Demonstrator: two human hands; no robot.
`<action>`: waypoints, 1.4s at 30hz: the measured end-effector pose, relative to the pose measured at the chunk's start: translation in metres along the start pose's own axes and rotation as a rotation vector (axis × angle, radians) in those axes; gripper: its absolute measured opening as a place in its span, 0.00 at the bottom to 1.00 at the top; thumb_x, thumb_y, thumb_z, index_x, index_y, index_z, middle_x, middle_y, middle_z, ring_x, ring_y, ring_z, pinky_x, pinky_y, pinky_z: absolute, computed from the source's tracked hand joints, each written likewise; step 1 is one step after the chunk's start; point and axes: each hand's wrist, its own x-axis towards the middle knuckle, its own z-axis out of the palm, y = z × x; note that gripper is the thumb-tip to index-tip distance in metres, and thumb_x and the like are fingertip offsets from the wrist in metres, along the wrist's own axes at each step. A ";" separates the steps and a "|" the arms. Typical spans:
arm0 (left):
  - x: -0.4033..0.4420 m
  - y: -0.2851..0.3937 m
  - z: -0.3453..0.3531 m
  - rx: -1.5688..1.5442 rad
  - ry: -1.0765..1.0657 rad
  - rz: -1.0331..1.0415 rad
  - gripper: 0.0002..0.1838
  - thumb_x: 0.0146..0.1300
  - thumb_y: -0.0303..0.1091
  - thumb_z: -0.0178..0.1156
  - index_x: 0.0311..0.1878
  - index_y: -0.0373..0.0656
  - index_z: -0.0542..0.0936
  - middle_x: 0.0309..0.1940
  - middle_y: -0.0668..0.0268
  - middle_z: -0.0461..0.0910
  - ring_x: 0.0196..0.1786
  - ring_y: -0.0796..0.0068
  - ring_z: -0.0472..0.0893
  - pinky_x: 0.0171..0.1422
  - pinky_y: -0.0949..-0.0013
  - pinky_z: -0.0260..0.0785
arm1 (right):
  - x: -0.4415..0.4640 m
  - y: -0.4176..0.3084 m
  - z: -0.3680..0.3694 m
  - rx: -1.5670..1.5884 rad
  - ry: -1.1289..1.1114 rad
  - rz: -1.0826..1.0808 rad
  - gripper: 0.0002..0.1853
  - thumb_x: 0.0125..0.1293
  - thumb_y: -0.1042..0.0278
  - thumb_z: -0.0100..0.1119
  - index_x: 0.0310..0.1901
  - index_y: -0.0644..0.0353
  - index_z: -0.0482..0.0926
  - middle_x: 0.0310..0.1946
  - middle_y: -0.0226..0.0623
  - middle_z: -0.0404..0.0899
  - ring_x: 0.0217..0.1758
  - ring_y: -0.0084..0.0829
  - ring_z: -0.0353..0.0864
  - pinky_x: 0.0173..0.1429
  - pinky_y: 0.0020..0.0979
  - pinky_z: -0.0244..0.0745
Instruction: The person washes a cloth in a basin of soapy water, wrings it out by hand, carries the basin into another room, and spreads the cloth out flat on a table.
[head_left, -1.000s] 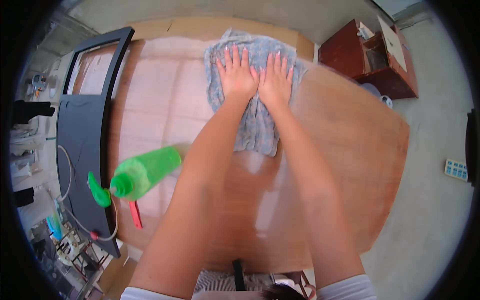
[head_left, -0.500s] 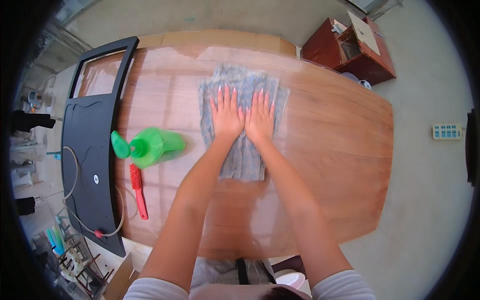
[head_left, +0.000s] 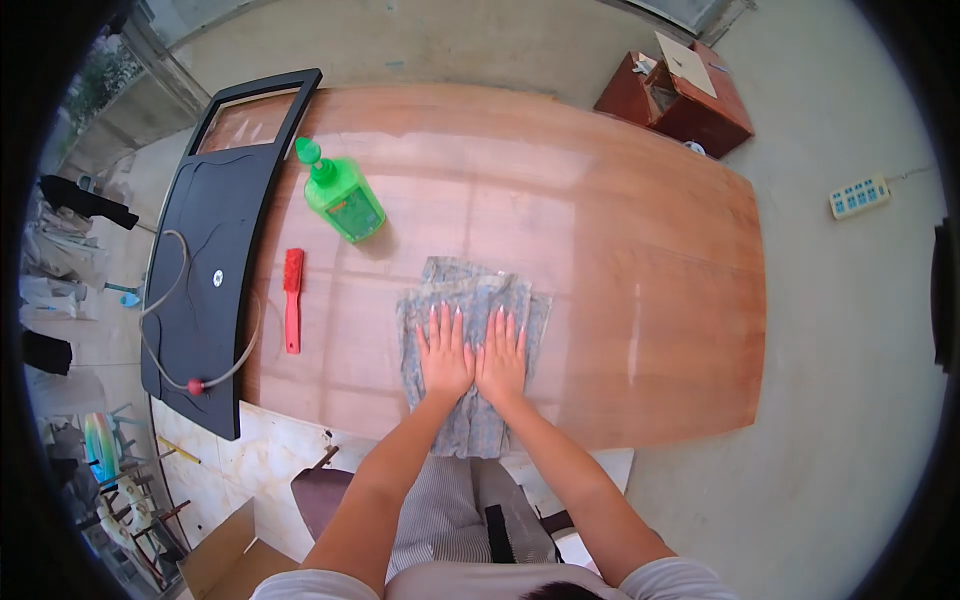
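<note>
Both palms press down on a blue-grey patterned cloth (head_left: 463, 285) at the near edge of the wooden tabletop (head_left: 660, 300). My left hand (head_left: 445, 355) lies flat on it with fingers spread. Beside it, thumbs nearly touching, my right hand (head_left: 500, 355) rests flat on the cloth too, its fingers stretched out. A green pump bottle (head_left: 345, 200) stands on the table to the upper left of the hands. Below the bottle, a red brush (head_left: 292, 300) lies with its bristle end away from me.
A black panel (head_left: 215, 240) with a grey hose (head_left: 160, 355) lies along the table's left side. Behind the table at the right is a dark red cabinet (head_left: 690, 115). A power strip (head_left: 859, 197) lies further right. An opened cardboard box (head_left: 235, 560) sits at the lower left.
Both hands and the cloth have slid from the far part of the table to its near edge. The view has shifted too, so the bottle and brush appear at other places.
</note>
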 end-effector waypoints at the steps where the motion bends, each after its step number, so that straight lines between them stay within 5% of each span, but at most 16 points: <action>1: -0.019 0.003 -0.001 0.004 -0.014 -0.005 0.33 0.58 0.40 0.46 0.67 0.38 0.58 0.71 0.54 0.47 0.74 0.54 0.43 0.73 0.45 0.30 | -0.020 -0.002 -0.001 -0.002 -0.011 -0.004 0.32 0.66 0.59 0.38 0.68 0.66 0.49 0.71 0.46 0.44 0.75 0.42 0.41 0.74 0.45 0.32; 11: -0.135 0.072 0.020 0.070 -0.058 -0.080 0.35 0.58 0.42 0.46 0.67 0.35 0.56 0.71 0.48 0.45 0.73 0.46 0.40 0.71 0.40 0.27 | -0.140 0.037 -0.016 -0.014 -0.092 0.011 0.32 0.65 0.59 0.41 0.69 0.61 0.50 0.71 0.41 0.45 0.75 0.38 0.42 0.74 0.43 0.35; 18: -0.115 0.165 0.056 0.026 -0.127 0.078 0.35 0.59 0.43 0.45 0.67 0.34 0.56 0.71 0.48 0.43 0.73 0.44 0.38 0.71 0.39 0.25 | -0.162 0.121 -0.053 -0.044 -0.026 0.244 0.32 0.64 0.58 0.42 0.69 0.58 0.51 0.72 0.40 0.44 0.75 0.40 0.41 0.73 0.46 0.35; 28: -0.068 0.164 0.055 0.023 -0.193 0.175 0.36 0.57 0.42 0.47 0.67 0.33 0.56 0.70 0.47 0.45 0.72 0.42 0.39 0.69 0.35 0.26 | -0.124 0.138 -0.062 -0.007 -0.055 0.237 0.33 0.64 0.58 0.41 0.69 0.63 0.50 0.71 0.45 0.43 0.75 0.44 0.38 0.73 0.48 0.31; 31: -0.037 0.171 0.053 0.035 -0.191 0.199 0.36 0.57 0.42 0.47 0.67 0.35 0.56 0.70 0.48 0.46 0.72 0.43 0.41 0.70 0.37 0.27 | -0.095 0.148 -0.067 -0.012 -0.058 0.206 0.33 0.64 0.58 0.41 0.68 0.64 0.51 0.71 0.45 0.44 0.75 0.44 0.39 0.74 0.48 0.31; 42: 0.291 0.185 0.110 0.105 0.119 0.198 0.34 0.59 0.43 0.45 0.68 0.40 0.57 0.71 0.53 0.48 0.73 0.49 0.43 0.72 0.40 0.30 | 0.226 0.251 -0.066 -0.083 0.259 0.137 0.31 0.65 0.57 0.40 0.67 0.63 0.54 0.70 0.45 0.48 0.74 0.43 0.41 0.74 0.48 0.31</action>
